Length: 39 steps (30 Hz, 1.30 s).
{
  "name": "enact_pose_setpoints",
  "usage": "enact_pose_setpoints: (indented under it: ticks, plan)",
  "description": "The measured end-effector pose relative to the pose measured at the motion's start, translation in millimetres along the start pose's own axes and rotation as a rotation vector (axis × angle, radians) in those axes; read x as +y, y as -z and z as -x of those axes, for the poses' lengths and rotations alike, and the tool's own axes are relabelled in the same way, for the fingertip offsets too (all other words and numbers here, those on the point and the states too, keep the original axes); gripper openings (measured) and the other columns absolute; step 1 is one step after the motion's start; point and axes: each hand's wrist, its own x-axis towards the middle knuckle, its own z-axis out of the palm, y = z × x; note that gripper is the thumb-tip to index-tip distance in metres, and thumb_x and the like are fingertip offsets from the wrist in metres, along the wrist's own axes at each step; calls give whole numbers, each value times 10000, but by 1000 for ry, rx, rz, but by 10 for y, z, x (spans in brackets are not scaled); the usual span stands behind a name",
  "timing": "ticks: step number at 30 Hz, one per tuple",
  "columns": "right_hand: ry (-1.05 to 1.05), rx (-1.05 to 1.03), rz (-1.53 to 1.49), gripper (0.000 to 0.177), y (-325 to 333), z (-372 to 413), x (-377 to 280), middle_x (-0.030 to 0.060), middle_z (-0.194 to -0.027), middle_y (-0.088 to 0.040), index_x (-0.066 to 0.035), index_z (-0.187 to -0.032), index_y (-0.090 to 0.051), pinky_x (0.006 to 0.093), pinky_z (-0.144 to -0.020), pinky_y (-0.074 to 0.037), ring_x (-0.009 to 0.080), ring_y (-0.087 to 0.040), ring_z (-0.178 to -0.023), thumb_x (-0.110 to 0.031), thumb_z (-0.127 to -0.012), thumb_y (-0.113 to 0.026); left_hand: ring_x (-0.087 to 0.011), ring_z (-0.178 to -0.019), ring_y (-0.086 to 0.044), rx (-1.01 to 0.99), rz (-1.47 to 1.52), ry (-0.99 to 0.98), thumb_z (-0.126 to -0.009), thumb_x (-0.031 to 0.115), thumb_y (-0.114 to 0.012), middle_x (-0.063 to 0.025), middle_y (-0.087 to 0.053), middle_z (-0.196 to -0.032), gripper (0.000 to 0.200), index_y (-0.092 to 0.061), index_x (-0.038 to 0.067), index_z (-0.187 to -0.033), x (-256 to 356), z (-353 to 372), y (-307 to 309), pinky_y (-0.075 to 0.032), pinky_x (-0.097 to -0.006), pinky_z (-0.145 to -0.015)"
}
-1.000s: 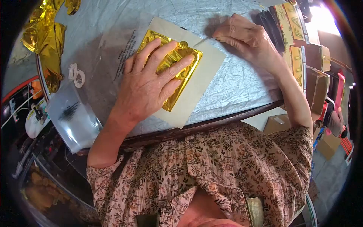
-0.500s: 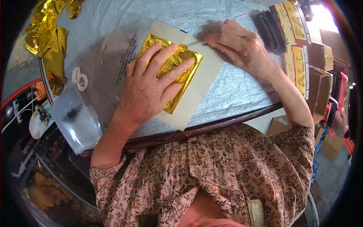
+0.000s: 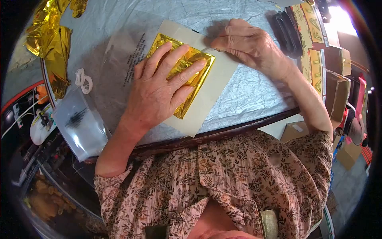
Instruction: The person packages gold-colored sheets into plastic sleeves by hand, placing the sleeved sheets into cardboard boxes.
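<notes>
- So the left hand (image 3: 157,85) lies spread flat, fingers apart, on a shiny gold-foil rectangular packet (image 3: 198,82) near twelve o'clock, probably so it won't slide around.
- Over toward one o'clock, apart from the left, the right hand (image 3: 254,46) pinches a thin pale strip (image 3: 207,49) by the packet's upper corner. Can't tell if it's tape.
- Under the packet there's a cream rectangular paper sheet (image 3: 217,85), likely backing, overlapping a clear plastic bag with black print (image 3: 119,59).
- Table's covered in crinkly silver-grey sheeting (image 3: 242,97), crumpled gold foil (image 3: 57,59) at ten o'clock.
- Brown cardboard boxes (image 3: 338,95) crowd the room near three.
</notes>
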Motion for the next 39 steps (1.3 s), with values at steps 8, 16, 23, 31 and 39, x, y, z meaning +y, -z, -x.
enact_pose_setpoints:
  ticks: [8, 16, 23, 31, 39]
  plan:
    - [2, -130, -45, 265, 24, -124, 70, 78, -925, -674, 11, -1112, -739, 404, -787, -502, 238, -574, -867, -100, -874, -705, -252, -1391, -407, 8, -32, 2, -900, 347, -687, 10, -486, -1488, 499, -628, 317, -1395, 34, -7, 20, -337, -438, -1078]
    - [-149, -49, 7, 214, 143, 58, -63, 112, -907, -668, 13, -1075, -751, 377, -779, -504, 241, -571, -854, -95, -893, -716, -256, -1387, -411, 42, -11, 0, -905, 328, -681, 6, -483, -1501, 491, -630, 311, -1393, -29, -8, -14, -353, -436, -1063]
    - [-197, -76, 5, 187, 184, 90, -170, 106, -944, -693, 0, -1052, -759, 365, -782, -517, 244, -597, -871, -63, -878, -737, -257, -1380, -418, 50, -23, -5, -902, 313, -684, 7, -485, -1490, 497, -626, 320, -1396, -24, -17, -15, -360, -436, -1067]
    - [-113, -43, 430, 309, 293, 186, -398, 76, -1144, -720, -40, -1109, -639, 398, -913, -512, 241, -658, -1034, -104, -842, -780, -301, -1426, -381, 22, -28, -24, -942, 266, -637, -34, -440, -1530, 535, -556, 297, -1470, -43, 9, -22, -355, -494, -1111]
    - [-89, -187, 469, 407, -169, 213, -499, 19, -1429, -613, -121, -1195, -608, 441, -1089, -410, 220, -570, -1310, -136, -826, -780, -266, -1410, -397, 63, -1, 16, -906, 289, -680, -10, -461, -1514, 596, -534, 246, -1482, -118, -30, -49, -355, -453, -1106]
